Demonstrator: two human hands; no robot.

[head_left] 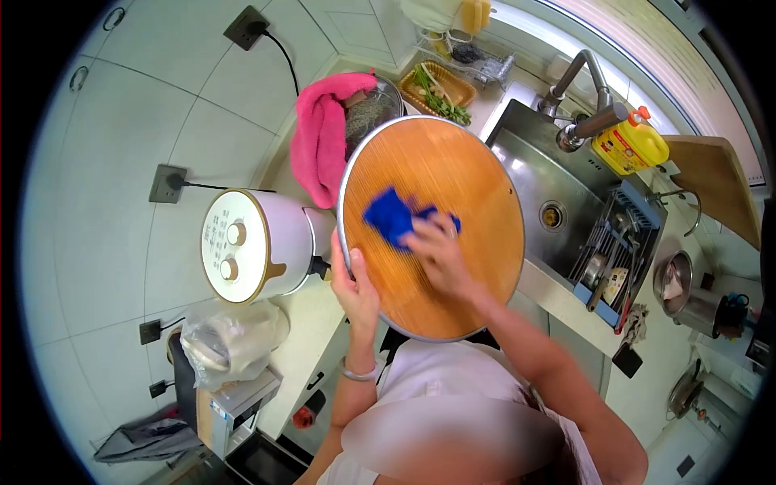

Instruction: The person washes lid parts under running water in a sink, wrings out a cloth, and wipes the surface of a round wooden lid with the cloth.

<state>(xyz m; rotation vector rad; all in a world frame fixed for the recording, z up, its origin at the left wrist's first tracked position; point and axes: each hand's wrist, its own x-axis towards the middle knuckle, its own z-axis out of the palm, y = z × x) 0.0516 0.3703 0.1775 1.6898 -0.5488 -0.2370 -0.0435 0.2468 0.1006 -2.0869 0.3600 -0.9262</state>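
Note:
A round wooden cutting board [453, 162] with a metal rim is held up in front of my body, its flat face toward me. My left hand [356, 289] grips the rim at the left, thumb on the near side and the other fingers partly hidden. Against the wood, left of its middle, lies a blue cloth [390, 218], slightly blurred. The fingers of my right hand [440, 257] are closed on the cloth's right part and press it to the board.
Left of the board stands a white cooker [259, 246], with a pink towel [317, 137] above it. Behind are a basket of greens [444, 89] and a sink [541, 190] under a faucet [594, 121]. A dish rack [606, 259] and a yellow bottle [630, 145] are right.

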